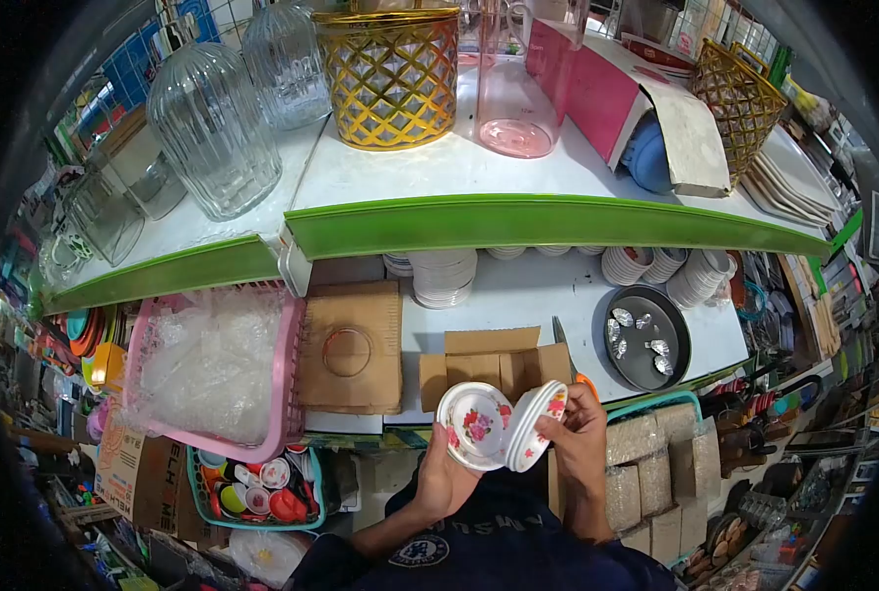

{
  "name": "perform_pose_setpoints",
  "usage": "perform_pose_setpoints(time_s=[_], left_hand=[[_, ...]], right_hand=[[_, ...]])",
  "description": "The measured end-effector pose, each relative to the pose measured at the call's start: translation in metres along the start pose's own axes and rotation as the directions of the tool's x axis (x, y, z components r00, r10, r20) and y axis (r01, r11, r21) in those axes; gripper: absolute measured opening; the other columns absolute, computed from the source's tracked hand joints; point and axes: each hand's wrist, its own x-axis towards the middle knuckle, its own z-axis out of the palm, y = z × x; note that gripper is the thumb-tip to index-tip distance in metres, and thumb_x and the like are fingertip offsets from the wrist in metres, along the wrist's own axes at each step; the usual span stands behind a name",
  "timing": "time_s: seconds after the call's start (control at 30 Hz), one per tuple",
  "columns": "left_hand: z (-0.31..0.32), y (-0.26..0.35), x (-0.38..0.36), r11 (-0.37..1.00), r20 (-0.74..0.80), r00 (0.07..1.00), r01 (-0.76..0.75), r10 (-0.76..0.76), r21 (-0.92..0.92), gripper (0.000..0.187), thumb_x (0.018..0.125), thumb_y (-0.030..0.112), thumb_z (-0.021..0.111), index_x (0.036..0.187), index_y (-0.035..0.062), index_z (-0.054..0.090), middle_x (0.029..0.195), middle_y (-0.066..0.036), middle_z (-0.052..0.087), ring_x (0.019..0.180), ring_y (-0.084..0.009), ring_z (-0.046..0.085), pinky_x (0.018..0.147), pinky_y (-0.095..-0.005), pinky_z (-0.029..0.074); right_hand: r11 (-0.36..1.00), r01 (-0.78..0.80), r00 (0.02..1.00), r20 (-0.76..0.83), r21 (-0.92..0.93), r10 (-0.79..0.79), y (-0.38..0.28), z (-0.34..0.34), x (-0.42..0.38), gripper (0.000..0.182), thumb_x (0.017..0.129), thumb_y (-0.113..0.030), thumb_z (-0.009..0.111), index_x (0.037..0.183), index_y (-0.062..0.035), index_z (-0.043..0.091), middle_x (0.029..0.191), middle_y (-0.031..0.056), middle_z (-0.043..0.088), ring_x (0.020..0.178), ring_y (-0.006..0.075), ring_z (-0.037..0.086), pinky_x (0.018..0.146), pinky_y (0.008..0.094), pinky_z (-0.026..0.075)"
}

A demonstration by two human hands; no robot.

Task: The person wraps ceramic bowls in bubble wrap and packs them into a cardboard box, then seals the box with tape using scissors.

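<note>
My left hand (445,481) is closed around a small white bowl (476,422) with a red and pink flower print, its inside facing up. Tilted on edge beside it is a short stack of matching flowered bowls (533,433), which my right hand (579,438) grips by the rim. The stack and the single bowl meet at their edges. Just beyond them, on the lower shelf, stands an open cardboard box (489,364). Scissors with an orange handle (585,385) lie close to my right hand, partly covered by it.
A pink basket (290,379) of clear plastic wrap stands left of a flat cardboard piece (371,350). Right lies a dark round pan (681,357) with foil bits. Stacked bowls (443,279) sit under the green-edged upper shelf (548,224), which carries glass jars (213,128).
</note>
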Motion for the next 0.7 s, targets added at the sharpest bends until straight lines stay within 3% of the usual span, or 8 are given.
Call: perform_pose_setpoints(time_s=[0.1,0.13,0.27,0.33,0.37,0.57,0.63,0.7], left_hand=[[0.01,0.011,-0.001,0.999,-0.009,1.0,-0.03,0.03,0.035,0.067,0.1,0.056,0.021,0.146,0.0083,0.026,0.146,-0.016,0.037,0.136,-0.0311,0.036,0.111,-0.054,0.029],[0.005,0.01,0.0,1.0,-0.02,0.999,-0.029,0.029,-0.001,0.068,0.098,0.058,0.023,0.145,0.0093,0.029,0.143,-0.016,0.04,0.133,-0.0354,0.039,0.103,-0.0605,0.038],[-0.002,0.02,0.004,0.996,0.017,0.996,-0.083,0.084,-0.027,0.071,0.096,0.062,0.025,0.144,0.0105,0.032,0.139,-0.018,0.045,0.13,-0.0398,0.042,0.092,-0.0606,0.049],[-0.003,0.023,0.005,0.995,0.021,0.995,-0.092,0.093,-0.042,0.071,0.096,0.062,0.025,0.144,0.0105,0.032,0.139,-0.018,0.044,0.13,-0.0399,0.042,0.093,-0.061,0.048],[-0.003,0.024,0.005,0.993,0.025,0.994,-0.101,0.102,-0.058,0.071,0.096,0.063,0.026,0.144,0.0106,0.031,0.14,-0.018,0.044,0.13,-0.0399,0.041,0.093,-0.0614,0.047],[0.001,0.028,0.005,0.999,0.036,0.999,-0.04,0.041,-0.021,0.072,0.096,0.062,0.027,0.146,0.0098,0.028,0.143,-0.018,0.04,0.133,-0.0399,0.039,0.099,-0.063,0.042],[0.003,0.03,0.004,1.0,0.045,0.999,-0.024,0.023,0.002,0.071,0.097,0.061,0.027,0.146,0.0099,0.027,0.144,-0.018,0.039,0.133,-0.04,0.038,0.099,-0.0631,0.041],[0.004,0.029,0.003,1.0,0.055,0.998,-0.008,0.006,0.026,0.069,0.097,0.059,0.027,0.146,0.0101,0.027,0.144,-0.018,0.038,0.134,-0.0401,0.037,0.1,-0.0631,0.04]], right_hand=[[0.995,0.039,0.999,-0.024,0.094,-0.036,0.006,-0.008,0.0,0.031,0.08,0.003,0.073,0.105,0.0014,0.055,0.097,0.0112,0.067,0.081,0.0128,0.066,0.073,0.0262,0.053],[0.987,0.056,0.998,-0.028,0.149,-0.053,0.009,-0.013,0.0,0.031,0.079,0.002,0.073,0.105,0.0007,0.055,0.098,0.0102,0.067,0.083,0.0124,0.065,0.075,0.0263,0.052],[0.982,0.056,0.996,-0.08,0.181,-0.042,0.003,-0.021,-0.001,0.034,0.078,-0.001,0.075,0.106,0.0008,0.056,0.099,0.0088,0.067,0.088,0.012,0.064,0.08,0.0273,0.05],[0.993,0.088,0.989,-0.123,0.083,-0.078,0.009,-0.03,0.0,0.047,0.078,-0.014,0.078,0.115,0.0008,0.054,0.097,0.0096,0.065,0.083,0.0177,0.067,0.076,0.0324,0.056],[0.993,0.088,0.989,-0.123,0.083,-0.077,0.009,-0.032,0.0,0.047,0.078,-0.014,0.078,0.115,0.0008,0.054,0.097,0.0096,0.065,0.083,0.0177,0.067,0.076,0.0324,0.056],[0.995,0.079,0.986,-0.148,0.053,-0.07,0.008,-0.028,-0.002,0.04,0.08,-0.012,0.077,0.11,0.001,0.055,0.097,0.0092,0.066,0.083,0.0155,0.066,0.076,0.0311,0.056],[0.993,0.079,0.986,-0.151,0.089,-0.065,0.006,-0.024,-0.003,0.032,0.078,0.001,0.074,0.105,0.0016,0.057,0.098,0.0108,0.068,0.086,0.0128,0.065,0.078,0.0268,0.052],[0.994,0.08,0.987,-0.144,0.078,-0.069,0.004,-0.021,-0.004,0.032,0.078,0.001,0.074,0.105,0.0019,0.057,0.098,0.0111,0.068,0.085,0.0127,0.065,0.075,0.026,0.052]])
